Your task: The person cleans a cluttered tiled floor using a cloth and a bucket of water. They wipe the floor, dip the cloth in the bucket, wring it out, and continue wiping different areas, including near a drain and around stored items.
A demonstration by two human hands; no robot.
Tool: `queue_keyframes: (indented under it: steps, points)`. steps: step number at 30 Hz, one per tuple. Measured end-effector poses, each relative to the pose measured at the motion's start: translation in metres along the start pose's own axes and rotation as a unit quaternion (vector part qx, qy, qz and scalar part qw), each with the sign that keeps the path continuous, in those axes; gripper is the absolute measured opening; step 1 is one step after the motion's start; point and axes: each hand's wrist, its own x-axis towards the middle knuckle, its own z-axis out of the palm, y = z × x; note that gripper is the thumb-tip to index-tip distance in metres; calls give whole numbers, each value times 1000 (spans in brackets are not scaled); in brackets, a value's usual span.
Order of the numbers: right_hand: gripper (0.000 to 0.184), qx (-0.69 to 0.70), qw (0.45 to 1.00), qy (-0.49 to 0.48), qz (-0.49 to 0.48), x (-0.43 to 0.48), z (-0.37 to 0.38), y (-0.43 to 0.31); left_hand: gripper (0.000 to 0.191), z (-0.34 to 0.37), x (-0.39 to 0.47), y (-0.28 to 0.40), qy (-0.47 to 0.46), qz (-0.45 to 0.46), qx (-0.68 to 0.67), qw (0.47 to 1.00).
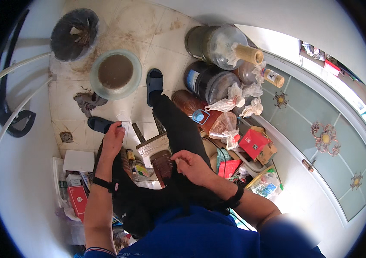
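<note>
My left hand hovers above the dark slipper on my left foot, fingers loosely curled. Whether something thin sits between its fingertips, I cannot tell. By my right thigh, my right hand has its thumb and forefinger pinched together. A small pale spot shows at that pinch, too small to identify. Between my knees is a worn wooden stool, with a dark brown, marked surface close to my right fingertips. Past my feet stands a pale basin of murky brown water.
A lined waste bin holds scraps. A grey rag lies near a floor drain. Large plastic jugs, some with bamboo stoppers, crowd the right side by a glass-panelled door. Boxes and bags flank me.
</note>
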Motion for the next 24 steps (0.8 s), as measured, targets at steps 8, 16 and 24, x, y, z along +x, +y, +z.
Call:
queue_keyframes:
  steps: [8, 16, 24]
  points:
    - [18, 103, 994, -21, 12, 103, 11, 8, 46, 69, 84, -81, -91, 46, 105, 989]
    - [22, 43, 998, 24, -37, 214, -21, -34, 36, 150, 121, -180, -265, -20, 345, 900]
    - [22, 20, 998, 6, -62, 291, -2, -61, 22, 195, 115, -238, -315, 10, 408, 857]
